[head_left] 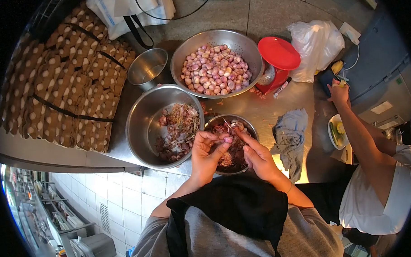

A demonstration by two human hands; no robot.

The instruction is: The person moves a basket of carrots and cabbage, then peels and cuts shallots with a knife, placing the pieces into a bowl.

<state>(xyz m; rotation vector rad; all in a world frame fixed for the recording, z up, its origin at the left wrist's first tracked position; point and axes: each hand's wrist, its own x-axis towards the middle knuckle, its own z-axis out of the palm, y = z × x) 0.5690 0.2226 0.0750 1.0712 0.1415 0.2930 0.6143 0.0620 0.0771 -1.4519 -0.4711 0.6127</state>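
My left hand [208, 152] pinches a small peeled shallot [227, 139] between thumb and fingertips. My right hand [260, 157] is close beside it, fingers bent together; a thin pointed sliver, too small to name, shows near its fingertips. Below both hands is a small metal bowl [255, 132] with reddish shallot skins [237, 160] in it. Left of it, a larger steel bowl [134, 131] contains more skins and dry trimmings [178, 125]. Behind, a steel colander [245, 43] is filled with many pinkish shallots [215, 70].
Stacked egg trays [59, 88] stand at left, near an open steel pot [144, 72]. Behind right are a red scale [279, 53] and a plastic bag [316, 47]. A grey cloth [292, 137] lies on the steel table [304, 95]. A co-worker's arm [364, 127] reaches in at right.
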